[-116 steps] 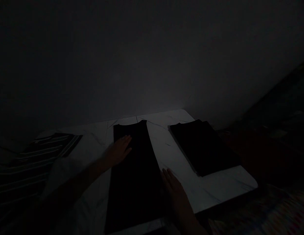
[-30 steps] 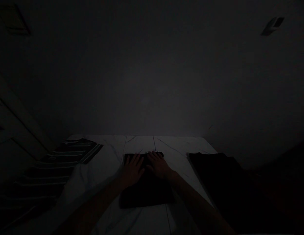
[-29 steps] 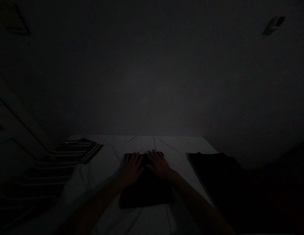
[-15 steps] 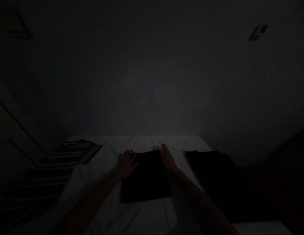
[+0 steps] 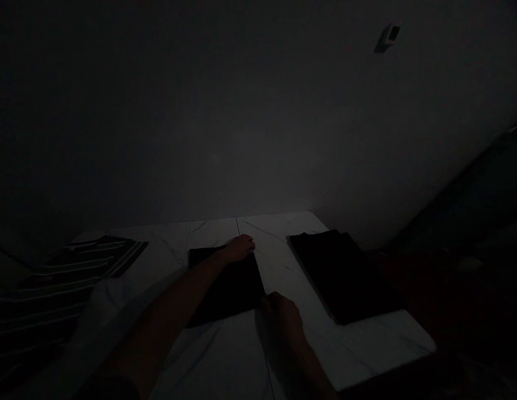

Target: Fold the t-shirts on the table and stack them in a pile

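A folded black garment (image 5: 229,289) lies flat on the white marble-patterned table (image 5: 216,355) in front of me. My left hand (image 5: 240,247) reaches across it to its far right corner, fingers closed on the edge there. At the near right corner, my right hand (image 5: 285,316) pinches the cloth between thumb and fingers. The picture is very dark, so the fingertips and the fabric's layers are hard to make out.
A stack of black folded cloth (image 5: 345,278) lies on the table's right side. On the left a dark striped shirt (image 5: 75,272) is spread out. Behind the table rises a grey wall (image 5: 225,139) with a small box-shaped fitting (image 5: 389,36) high on the right.
My left hand has crossed from the garment's left side to its far right corner. My right hand has come down its right edge to the near corner. The view has turned right.
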`<state>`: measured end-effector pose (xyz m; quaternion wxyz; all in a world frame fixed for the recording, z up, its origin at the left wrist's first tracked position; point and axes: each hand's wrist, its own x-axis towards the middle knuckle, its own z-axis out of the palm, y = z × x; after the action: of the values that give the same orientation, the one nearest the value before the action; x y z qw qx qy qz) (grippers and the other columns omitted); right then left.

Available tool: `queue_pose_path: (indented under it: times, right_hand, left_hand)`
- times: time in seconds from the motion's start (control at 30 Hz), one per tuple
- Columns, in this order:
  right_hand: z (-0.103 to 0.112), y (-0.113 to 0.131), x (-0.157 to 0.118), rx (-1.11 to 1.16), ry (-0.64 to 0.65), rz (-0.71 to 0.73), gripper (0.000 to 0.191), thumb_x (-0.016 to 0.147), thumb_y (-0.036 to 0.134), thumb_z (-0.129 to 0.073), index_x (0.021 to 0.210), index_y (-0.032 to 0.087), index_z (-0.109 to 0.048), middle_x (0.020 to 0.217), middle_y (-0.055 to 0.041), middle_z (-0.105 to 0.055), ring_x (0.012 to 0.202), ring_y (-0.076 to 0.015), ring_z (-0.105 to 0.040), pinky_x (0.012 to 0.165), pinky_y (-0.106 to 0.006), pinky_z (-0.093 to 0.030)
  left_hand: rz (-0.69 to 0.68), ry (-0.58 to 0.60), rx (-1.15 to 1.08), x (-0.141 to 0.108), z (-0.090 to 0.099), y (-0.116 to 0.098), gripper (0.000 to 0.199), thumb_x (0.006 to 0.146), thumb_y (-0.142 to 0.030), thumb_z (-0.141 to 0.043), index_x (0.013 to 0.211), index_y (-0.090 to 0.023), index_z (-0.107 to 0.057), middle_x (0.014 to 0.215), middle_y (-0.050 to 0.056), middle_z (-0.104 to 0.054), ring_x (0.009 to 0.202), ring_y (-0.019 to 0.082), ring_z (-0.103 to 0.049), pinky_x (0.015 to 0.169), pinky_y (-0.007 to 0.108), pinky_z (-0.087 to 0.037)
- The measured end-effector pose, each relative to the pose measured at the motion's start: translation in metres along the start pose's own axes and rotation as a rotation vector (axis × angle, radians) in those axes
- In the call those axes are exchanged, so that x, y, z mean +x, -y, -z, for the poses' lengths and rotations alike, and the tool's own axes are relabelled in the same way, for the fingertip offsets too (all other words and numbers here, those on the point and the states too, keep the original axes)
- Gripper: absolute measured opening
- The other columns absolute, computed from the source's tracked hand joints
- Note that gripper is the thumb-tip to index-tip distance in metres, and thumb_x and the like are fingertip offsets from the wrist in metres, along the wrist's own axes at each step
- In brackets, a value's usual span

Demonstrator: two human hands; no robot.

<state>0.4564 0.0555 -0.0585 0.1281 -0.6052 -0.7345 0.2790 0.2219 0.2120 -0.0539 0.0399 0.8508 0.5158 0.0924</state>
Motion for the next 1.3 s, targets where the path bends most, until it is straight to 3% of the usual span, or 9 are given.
queue_pose_path:
  times: [0.23, 0.33, 0.47, 0.63, 0.73, 0.83, 0.97, 1.13, 1.3]
  right_hand:
    - [0.001, 0.006, 0.003, -0.085, -0.009, -0.066, 0.03, 0.097, 0.042, -0.048, 0.093, 0.022, -0.071, 0.095, -0.0104, -0.078, 0.088, -0.0236, -0.073, 0.061, -0.028, -0.042]
    - [-0.001, 0.006, 0.003, -0.106, -0.01, -0.098, 0.031, 0.096, 0.043, -0.048, 0.093, 0.022, -0.071, 0.093, -0.0113, -0.077, 0.087, -0.025, -0.074, 0.061, -0.029, -0.042]
    - [-0.003, 0.005, 0.002, -0.119, -0.043, -0.085, 0.031, 0.097, 0.041, -0.046, 0.094, 0.022, -0.071, 0.093, -0.0123, -0.077, 0.087, -0.0243, -0.073, 0.063, -0.029, -0.042]
    - [-0.002, 0.006, 0.0, -0.135, -0.026, -0.072, 0.033, 0.097, 0.043, -0.046, 0.094, 0.022, -0.071, 0.092, -0.0122, -0.077, 0.086, -0.0255, -0.073, 0.061, -0.03, -0.04]
    - [-0.003, 0.003, -0.001, -0.151, -0.028, -0.054, 0.039, 0.098, 0.049, -0.042, 0.093, 0.023, -0.07, 0.091, -0.0124, -0.076, 0.085, -0.0266, -0.073, 0.059, -0.03, -0.038]
    - [-0.003, 0.001, -0.002, -0.14, -0.017, -0.054, 0.041, 0.098, 0.051, -0.041, 0.092, 0.023, -0.07, 0.091, -0.0122, -0.076, 0.085, -0.0267, -0.073, 0.058, -0.03, -0.037]
    - [-0.001, 0.003, -0.004, -0.131, 0.017, -0.046, 0.043, 0.098, 0.052, -0.037, 0.091, 0.024, -0.069, 0.091, -0.0118, -0.076, 0.086, -0.0273, -0.072, 0.06, -0.031, -0.039]
    - [0.001, -0.001, -0.001, -0.131, 0.068, -0.039, 0.04, 0.098, 0.05, -0.039, 0.094, 0.024, -0.068, 0.095, -0.0123, -0.077, 0.092, -0.0278, -0.072, 0.065, -0.031, -0.043]
    - [-0.002, 0.002, 0.02, -0.139, -0.001, 0.002, 0.044, 0.101, 0.047, -0.036, 0.126, 0.022, -0.062, 0.111, -0.0131, -0.074, 0.097, -0.0262, -0.072, 0.073, -0.033, -0.049]
  left_hand:
    - [0.06, -0.036, -0.01, 0.011, -0.008, 0.006, 0.017, 0.094, -0.023, -0.056, 0.101, -0.018, -0.071, 0.113, 0.008, -0.07, 0.107, 0.02, -0.063, 0.098, 0.034, -0.049]
    - [0.104, -0.082, 0.002, 0.002, -0.008, -0.002, 0.028, 0.098, -0.025, -0.05, 0.119, -0.018, -0.067, 0.13, 0.012, -0.065, 0.121, 0.022, -0.059, 0.107, 0.039, -0.044]
    - [0.136, -0.137, 0.077, -0.055, -0.018, -0.023, 0.05, 0.103, -0.038, -0.038, 0.149, -0.019, -0.044, 0.16, 0.014, -0.038, 0.148, 0.028, -0.034, 0.118, 0.05, -0.031]
    - [0.203, -0.064, 0.209, -0.143, -0.017, -0.051, 0.058, 0.105, -0.049, -0.027, 0.156, -0.023, -0.036, 0.163, 0.013, -0.034, 0.151, 0.031, -0.027, 0.119, 0.06, -0.024]
    - [0.264, -0.104, 0.231, -0.171, -0.007, -0.063, 0.06, 0.105, -0.048, -0.028, 0.159, -0.023, -0.028, 0.166, 0.012, -0.026, 0.153, 0.031, -0.021, 0.121, 0.061, -0.019]
    - [0.264, -0.046, 0.206, -0.19, -0.004, -0.068, 0.06, 0.103, -0.051, -0.031, 0.159, -0.028, -0.026, 0.165, 0.01, -0.03, 0.152, 0.031, -0.024, 0.121, 0.062, -0.018]
    - [0.313, -0.09, 0.19, -0.209, -0.009, -0.065, 0.061, 0.104, -0.049, -0.03, 0.16, -0.026, -0.021, 0.167, 0.012, -0.024, 0.153, 0.031, -0.022, 0.121, 0.063, -0.018]
    - [0.345, -0.098, 0.187, -0.213, -0.011, -0.049, 0.059, 0.104, -0.049, -0.031, 0.158, -0.026, -0.028, 0.165, 0.012, -0.029, 0.152, 0.032, -0.026, 0.119, 0.064, -0.021]
    - [0.47, -0.14, 0.24, -0.206, -0.007, -0.02, 0.057, 0.104, -0.047, -0.031, 0.155, -0.023, -0.036, 0.163, 0.015, -0.032, 0.15, 0.034, -0.029, 0.116, 0.066, -0.025]
